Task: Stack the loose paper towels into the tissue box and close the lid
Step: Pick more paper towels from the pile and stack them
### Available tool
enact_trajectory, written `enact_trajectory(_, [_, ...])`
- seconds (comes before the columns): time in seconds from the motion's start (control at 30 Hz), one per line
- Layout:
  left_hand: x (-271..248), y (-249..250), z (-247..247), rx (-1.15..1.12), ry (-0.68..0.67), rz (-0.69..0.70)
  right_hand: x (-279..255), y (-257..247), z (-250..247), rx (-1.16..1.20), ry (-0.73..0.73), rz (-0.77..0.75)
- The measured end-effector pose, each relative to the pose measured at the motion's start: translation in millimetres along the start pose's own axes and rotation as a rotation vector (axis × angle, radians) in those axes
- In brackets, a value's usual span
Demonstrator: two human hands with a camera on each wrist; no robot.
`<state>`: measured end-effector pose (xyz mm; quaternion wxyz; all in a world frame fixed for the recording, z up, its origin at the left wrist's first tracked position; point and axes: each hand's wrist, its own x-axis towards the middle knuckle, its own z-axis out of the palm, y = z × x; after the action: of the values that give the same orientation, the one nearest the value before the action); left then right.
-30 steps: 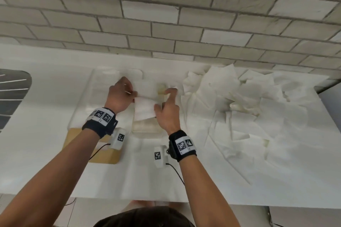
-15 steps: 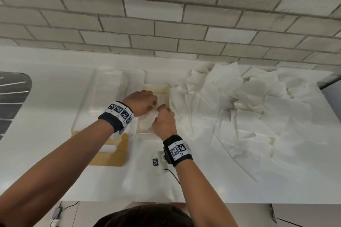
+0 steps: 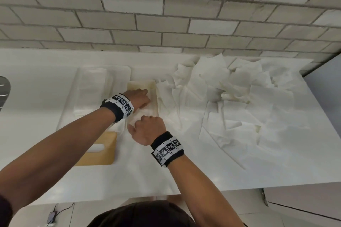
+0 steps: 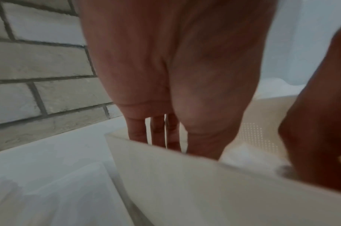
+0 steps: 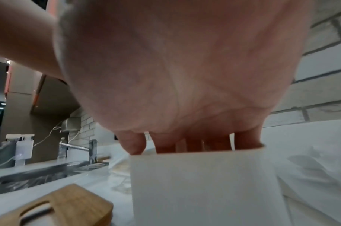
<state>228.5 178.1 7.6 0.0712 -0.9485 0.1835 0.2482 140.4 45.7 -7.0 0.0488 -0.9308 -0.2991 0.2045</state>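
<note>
White tabletop [image 3: 55, 97] under brick wall is carrying the tissue box [image 3: 155, 86]. Both hands are reaching into box: left hand [image 3: 138, 98] w/ straight fingers pressing towels, right hand [image 3: 147, 128] fingers straight inside. Loose paper towels [image 3: 239, 97] are lying right of box; wooden lid [image 3: 99, 155] front-left.

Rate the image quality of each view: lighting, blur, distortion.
Head view: bright and even, the white countertop nearly washed out, so the paper towels blend in; brick lines bow from wide-angle distortion. Left wrist view: dim, soft, the left hand fills the frame, the tissue box rim blurred. Right wrist view: the right hand close and unsharp, the wooden lid blurred.
</note>
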Motion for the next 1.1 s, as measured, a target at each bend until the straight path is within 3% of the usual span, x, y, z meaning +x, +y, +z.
enact_trajectory(0.27, [15.0, 23.4, 11.0, -0.139, -0.041, -0.056, -8.0, -3.3, -4.0, 0.014, -0.107, -0.08])
enact_trajectory(0.4, [12.5, 29.6, -0.5, -0.2, -0.03, -0.107, -28.7, 17.6, -24.7, 0.184, 0.093, -0.142])
enact_trajectory(0.47, [2.5, 29.8, -10.2, -0.25, 0.023, -0.158, -51.5, 44.2, -37.9, 0.274, 0.278, -0.176])
enact_trajectory(0.57, [-28.5, 40.3, -22.7, -0.392, 0.257, -0.261, -86.6, 114.8, -54.4, 0.331, 0.446, -0.1])
enact_trajectory(0.67, [-58.2, 77.3, -31.9, -0.595, 0.549, -0.222, -117.9, 211.9, -51.3, 0.105, 0.324, 0.064])
enact_trajectory(0.73, [-68.2, 108.7, -33.5, -0.745, 0.649, -0.177, -128.2, 271.6, -39.4, -0.043, 0.185, 0.177])
enact_trajectory(0.8, [-69.4, 141.3, -29.9, -0.885, 0.669, -0.161, -131.8, 318.6, -24.7, -0.071, 0.084, 0.261])
enact_trajectory(0.87, [-61.4, 172.6, -21.9, -0.992, 0.638, -0.158, -131.1, 349.3, -14.5, -0.012, 0.079, 0.314])
enact_trajectory(1.0, [-32.4, 220.5, -10.3, -1.092, 0.569, -0.111, -125.9, 365.7, -15.8, 0.135, 0.285, 0.329])
enact_trajectory(1.1, [-10.7, 245.9, -14.5, -1.113, 0.555, -0.106, -121.6, 352.2, -30.0, 0.237, 0.492, 0.245])
